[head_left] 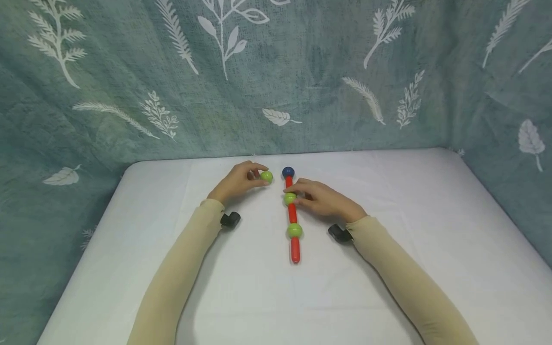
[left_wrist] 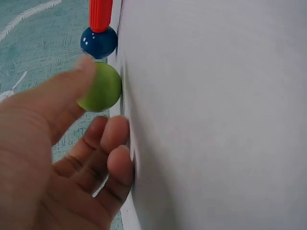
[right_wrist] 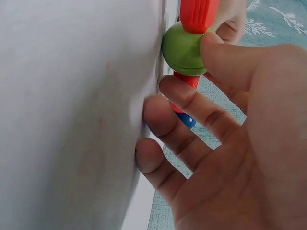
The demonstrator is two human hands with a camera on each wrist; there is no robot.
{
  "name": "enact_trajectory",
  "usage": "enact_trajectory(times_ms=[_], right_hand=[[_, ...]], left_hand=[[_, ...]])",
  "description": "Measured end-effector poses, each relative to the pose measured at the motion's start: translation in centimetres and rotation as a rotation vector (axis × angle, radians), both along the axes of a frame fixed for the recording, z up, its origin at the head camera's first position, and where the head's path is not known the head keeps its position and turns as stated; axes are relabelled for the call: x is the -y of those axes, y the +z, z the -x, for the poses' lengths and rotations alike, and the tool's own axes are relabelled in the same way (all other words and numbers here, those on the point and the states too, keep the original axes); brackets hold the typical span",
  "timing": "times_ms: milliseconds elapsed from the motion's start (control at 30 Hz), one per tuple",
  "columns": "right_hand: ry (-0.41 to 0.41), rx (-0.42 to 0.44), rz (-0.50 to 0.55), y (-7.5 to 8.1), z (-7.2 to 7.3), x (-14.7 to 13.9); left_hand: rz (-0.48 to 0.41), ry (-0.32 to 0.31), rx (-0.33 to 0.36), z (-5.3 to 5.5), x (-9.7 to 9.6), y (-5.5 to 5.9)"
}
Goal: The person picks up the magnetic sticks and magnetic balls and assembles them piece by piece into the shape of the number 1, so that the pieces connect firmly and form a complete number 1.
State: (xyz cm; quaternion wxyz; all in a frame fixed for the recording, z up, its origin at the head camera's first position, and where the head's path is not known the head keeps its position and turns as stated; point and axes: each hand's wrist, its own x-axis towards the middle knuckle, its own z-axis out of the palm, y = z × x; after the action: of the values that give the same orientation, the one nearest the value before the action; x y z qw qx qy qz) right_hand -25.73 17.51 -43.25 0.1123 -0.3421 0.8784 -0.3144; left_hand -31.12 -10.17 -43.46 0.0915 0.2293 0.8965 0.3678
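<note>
A straight line of toy pieces lies on the table: a blue ball (head_left: 288, 172) at the far end, then red rods (head_left: 293, 213) alternating with green balls. My right hand (head_left: 321, 197) pinches the farther green ball of the line (head_left: 290, 199) between thumb and forefinger; its other fingers reach down to the cloth. The nearer green ball (head_left: 295, 231) is untouched. Left of the blue ball, my left hand (head_left: 242, 181) pinches a loose green ball (left_wrist: 106, 88) between thumb and forefinger. In the left wrist view a red rod (left_wrist: 100, 14) joins the blue ball (left_wrist: 98, 42).
A white cloth (head_left: 241, 287) covers the table. Behind its far edge hangs a green curtain (head_left: 302, 96) with white leaf prints. Black wrist cameras sit under the left cuff (head_left: 231, 220) and the right cuff (head_left: 339, 234).
</note>
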Motion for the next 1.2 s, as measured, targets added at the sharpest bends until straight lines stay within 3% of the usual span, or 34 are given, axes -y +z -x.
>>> enact_trajectory(times_ms=[200, 367, 533, 767, 1200], right_hand=[[-0.013, 0.018, 0.003, -0.1, 0.1, 0.1], [-0.011, 0.014, 0.002, -0.4, -0.1, 0.4], [-0.019, 0.023, -0.025, -0.4, -0.7, 0.4], [-0.037, -0.018, -0.043, 0.3, -0.5, 0.3], [-0.025, -0.036, -0.077, 0.7, -0.9, 0.3]], left_hand=[[-0.016, 0.014, -0.021, -0.2, 0.4, -0.3], [-0.067, 0.05, -0.013, -1.3, 1.5, -1.1], [-0.108, 0.036, 0.011, -2.4, 2.1, -1.6], [-0.16, 0.013, -0.009, -2.1, 2.0, -1.2], [-0.148, 0.014, 0.001, -2.0, 2.3, -1.5]])
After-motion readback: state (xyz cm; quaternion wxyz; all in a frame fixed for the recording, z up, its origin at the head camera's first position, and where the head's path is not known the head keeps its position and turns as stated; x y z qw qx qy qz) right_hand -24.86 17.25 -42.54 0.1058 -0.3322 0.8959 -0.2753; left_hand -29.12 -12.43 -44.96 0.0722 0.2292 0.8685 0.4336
